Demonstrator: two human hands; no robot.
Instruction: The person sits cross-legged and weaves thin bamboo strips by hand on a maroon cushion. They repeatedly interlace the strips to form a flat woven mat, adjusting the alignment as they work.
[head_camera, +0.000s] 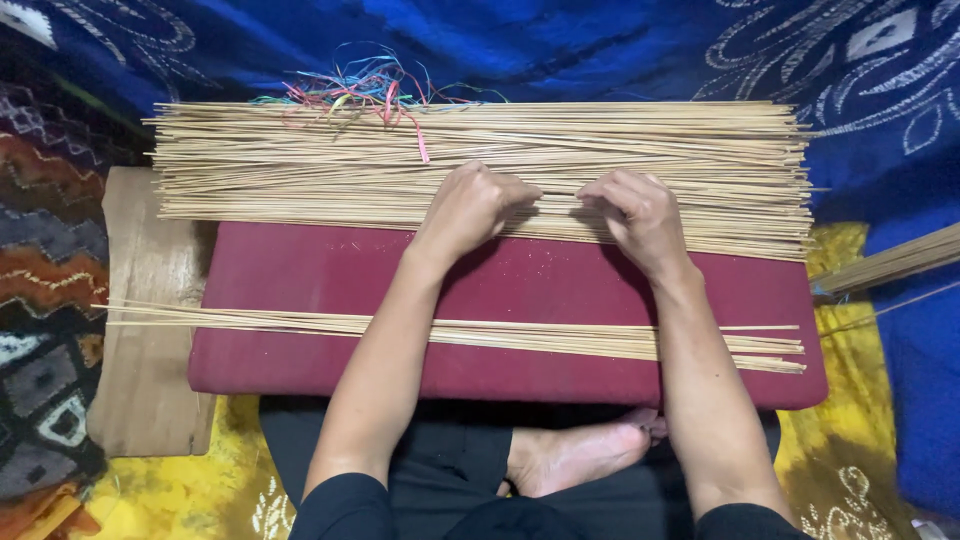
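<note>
Both hands, left hand (468, 205) and right hand (635, 212), pinch sticks from the big pile (300, 165); only a thin sorted row (560, 338) lies on the red pad (320, 275), so most looks unsorted.

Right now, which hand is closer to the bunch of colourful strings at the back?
Left. The left hand rests on the big stick pile, just below and right of the coloured strings. The right hand sits farther right.
</note>
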